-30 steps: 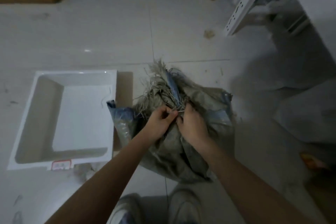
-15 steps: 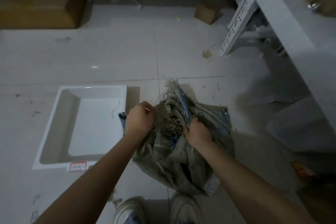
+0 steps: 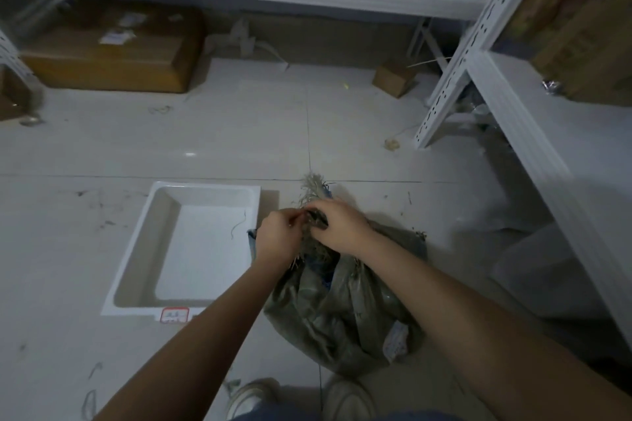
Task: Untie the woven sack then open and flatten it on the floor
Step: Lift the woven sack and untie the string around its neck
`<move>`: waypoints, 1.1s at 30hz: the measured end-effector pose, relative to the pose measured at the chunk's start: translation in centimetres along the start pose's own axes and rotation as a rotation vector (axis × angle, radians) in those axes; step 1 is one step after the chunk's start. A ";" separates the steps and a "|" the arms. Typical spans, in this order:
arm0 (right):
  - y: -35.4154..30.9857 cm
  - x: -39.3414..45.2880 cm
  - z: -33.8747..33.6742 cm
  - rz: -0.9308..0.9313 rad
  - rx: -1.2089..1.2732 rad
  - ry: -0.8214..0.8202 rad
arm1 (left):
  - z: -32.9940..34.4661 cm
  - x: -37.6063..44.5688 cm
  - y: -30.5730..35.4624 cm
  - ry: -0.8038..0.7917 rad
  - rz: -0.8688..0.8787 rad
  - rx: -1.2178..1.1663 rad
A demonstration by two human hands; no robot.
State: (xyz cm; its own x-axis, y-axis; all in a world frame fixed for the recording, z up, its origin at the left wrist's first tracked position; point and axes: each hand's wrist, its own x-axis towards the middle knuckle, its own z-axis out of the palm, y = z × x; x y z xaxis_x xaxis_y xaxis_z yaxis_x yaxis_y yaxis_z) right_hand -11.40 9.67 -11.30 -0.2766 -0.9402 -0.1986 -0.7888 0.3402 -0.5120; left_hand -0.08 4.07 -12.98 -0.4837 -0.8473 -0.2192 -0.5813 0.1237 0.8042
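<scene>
A crumpled grey-green woven sack [image 3: 337, 311] stands on the tiled floor in front of my feet, its frayed neck [image 3: 313, 186] bunched and pointing up. My left hand [image 3: 278, 237] pinches the neck from the left, fingers closed on the fraying fibres. My right hand [image 3: 342, 225] grips the same bunched neck from the right, thumb and fingers wrapped over it. The tie itself is hidden under my fingers. Blue lining shows at the sack's left edge.
A shallow white tray [image 3: 143, 253] lies on the floor just left of the sack. White metal shelving [image 3: 455, 79] rises at the right, and a shelf with cardboard boxes [image 3: 113, 58] under it runs along the back. A small box [image 3: 393, 79] sits near the shelf leg.
My left hand has come back from the sack's left side to the neck, meeting the right hand, which moved up to the top. The view has tilted up, showing the shelves.
</scene>
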 end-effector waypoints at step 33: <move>-1.4 0.9 1.5 0.276 0.346 0.219 | -6.8 2.2 -0.5 0.272 -0.239 -0.896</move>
State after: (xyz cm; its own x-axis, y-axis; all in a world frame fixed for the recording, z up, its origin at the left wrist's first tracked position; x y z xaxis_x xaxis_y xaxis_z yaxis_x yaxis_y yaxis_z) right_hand -9.65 8.38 -12.03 -0.5878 -0.7827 -0.2046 -0.4514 0.5272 -0.7200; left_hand 3.59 -1.36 -10.10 -0.1839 -0.9036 -0.3869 0.1246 -0.4118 0.9027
